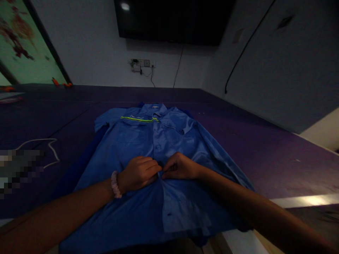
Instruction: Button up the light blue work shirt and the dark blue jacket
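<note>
A blue short-sleeved button-up shirt (132, 144) lies front up and spread out, its collar away from me and its hem near me. A yellow-green stripe crosses its chest. Both hands meet at the front placket, about halfway down. My left hand (141, 171), with a pink scrunchie (116, 184) on the wrist, has its fingers closed on the placket edge. Opposite it, my right hand (181, 166) pinches the other side of the placket between thumb and fingers. Any button between the fingertips is hidden. Below the hands the front flap hangs apart, showing a buttonhole.
Darker blue cloth shows beneath the shirt on the purple surface (265, 155). A white cable (54, 144) and a blurred-out object (18, 169) lie at left. Behind are a wall-mounted screen (172, 21) and sockets (144, 63). The surface's pale front edge (304, 201) runs at right.
</note>
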A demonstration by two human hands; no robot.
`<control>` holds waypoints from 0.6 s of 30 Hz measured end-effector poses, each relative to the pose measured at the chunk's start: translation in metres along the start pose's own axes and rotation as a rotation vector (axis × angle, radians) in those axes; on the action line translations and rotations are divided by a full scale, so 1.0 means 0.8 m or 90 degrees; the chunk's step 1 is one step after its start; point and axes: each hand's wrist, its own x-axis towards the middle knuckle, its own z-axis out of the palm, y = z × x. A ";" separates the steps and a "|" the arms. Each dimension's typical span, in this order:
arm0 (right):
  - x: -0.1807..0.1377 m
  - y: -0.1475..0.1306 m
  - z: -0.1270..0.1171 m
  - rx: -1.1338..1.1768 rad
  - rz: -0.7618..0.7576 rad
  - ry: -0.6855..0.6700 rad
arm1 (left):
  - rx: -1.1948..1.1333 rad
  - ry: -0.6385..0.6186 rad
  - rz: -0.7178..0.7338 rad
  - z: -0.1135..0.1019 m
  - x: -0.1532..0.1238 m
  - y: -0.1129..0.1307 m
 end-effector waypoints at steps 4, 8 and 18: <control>0.000 -0.004 -0.001 0.062 0.032 0.014 | 0.004 0.039 -0.002 0.000 -0.002 0.000; 0.001 -0.002 -0.002 0.157 0.116 0.029 | 0.010 0.093 0.013 -0.001 -0.004 -0.001; -0.001 -0.015 -0.002 -0.089 -0.071 0.031 | -0.043 0.089 0.004 -0.005 -0.005 -0.004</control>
